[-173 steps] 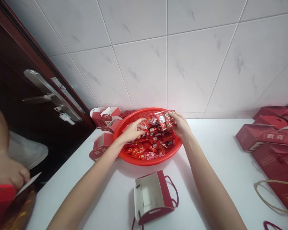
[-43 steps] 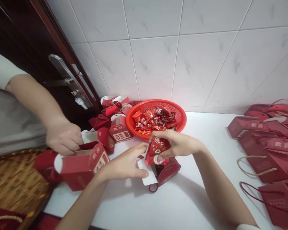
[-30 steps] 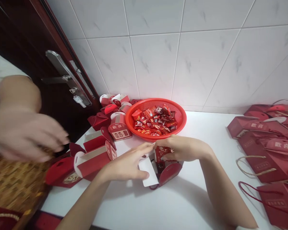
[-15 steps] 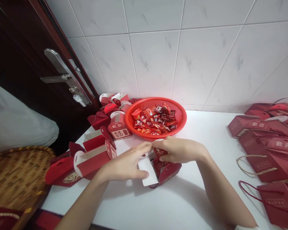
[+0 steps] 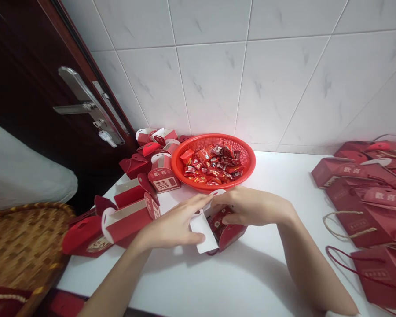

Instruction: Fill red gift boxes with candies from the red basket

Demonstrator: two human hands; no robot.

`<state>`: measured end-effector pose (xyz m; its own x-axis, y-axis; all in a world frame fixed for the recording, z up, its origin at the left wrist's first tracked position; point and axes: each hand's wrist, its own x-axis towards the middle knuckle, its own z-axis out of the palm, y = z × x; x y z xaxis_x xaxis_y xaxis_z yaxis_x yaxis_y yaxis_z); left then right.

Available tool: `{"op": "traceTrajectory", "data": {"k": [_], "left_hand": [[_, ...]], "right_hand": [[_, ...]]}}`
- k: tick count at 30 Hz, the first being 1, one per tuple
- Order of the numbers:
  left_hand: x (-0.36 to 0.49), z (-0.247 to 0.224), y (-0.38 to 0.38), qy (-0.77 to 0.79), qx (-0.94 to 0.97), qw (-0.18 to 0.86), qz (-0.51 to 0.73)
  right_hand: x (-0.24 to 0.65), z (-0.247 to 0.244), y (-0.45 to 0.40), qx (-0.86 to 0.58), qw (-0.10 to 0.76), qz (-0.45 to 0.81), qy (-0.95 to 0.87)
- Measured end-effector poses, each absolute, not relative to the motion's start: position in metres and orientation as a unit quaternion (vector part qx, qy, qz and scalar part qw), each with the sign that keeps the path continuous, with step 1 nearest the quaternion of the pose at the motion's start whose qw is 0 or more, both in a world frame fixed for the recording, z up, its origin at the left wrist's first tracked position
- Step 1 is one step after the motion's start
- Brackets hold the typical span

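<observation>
A small dark-red gift box [image 5: 232,239] stands with its top open on the white table, just in front of a candy basket. My left hand [image 5: 178,225] grips the box's left side, its thumb pressed on the white inner flap [image 5: 207,240] that is folded outward. My right hand [image 5: 251,207] reaches into the opening from above, with its thumb and fingers bent around a red patterned candy packet [image 5: 218,219]. Its fingertips are partly hidden inside the box. The red plastic basket [image 5: 251,169] behind is filled with wrapped candies [image 5: 214,165].
Several open red boxes [image 5: 125,224] crowd the table's left side. Closed red boxes with rope handles [image 5: 366,211] are stacked at the right. A woven basket [image 5: 23,246] sits at the lower left, beside a dark door [image 5: 26,53] with keys in its lock. A tiled wall [image 5: 211,88] rises behind.
My right hand has pushed the candy packet lower into the box, and its wrist has shifted slightly right. My left hand keeps its hold on the box.
</observation>
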<state>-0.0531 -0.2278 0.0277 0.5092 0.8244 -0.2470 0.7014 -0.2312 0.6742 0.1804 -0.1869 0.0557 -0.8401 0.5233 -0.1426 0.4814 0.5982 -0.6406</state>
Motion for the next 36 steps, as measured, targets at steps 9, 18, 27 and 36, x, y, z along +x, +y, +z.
{"op": "traceTrajectory", "data": {"k": [9, 18, 27, 36], "left_hand": [[-0.052, 0.012, -0.222, 0.447, 0.779, 0.407, 0.165], [-0.028, -0.007, -0.227, 0.473, 0.75, 0.361, 0.29], [0.019, -0.029, -0.237, 0.474, 0.773, 0.19, 0.376], [0.026, -0.048, -0.233, 0.453, 0.739, 0.271, 0.419]], "right_hand": [[0.217, 0.06, -0.219, -0.353, 0.102, 0.3, -0.88], [0.231, 0.018, -0.267, -0.336, 0.282, 0.28, -0.854], [0.192, -0.041, -0.297, -0.381, 0.563, 0.156, -0.717], [0.184, -0.052, -0.297, -0.402, 0.548, 0.212, -0.702]]}}
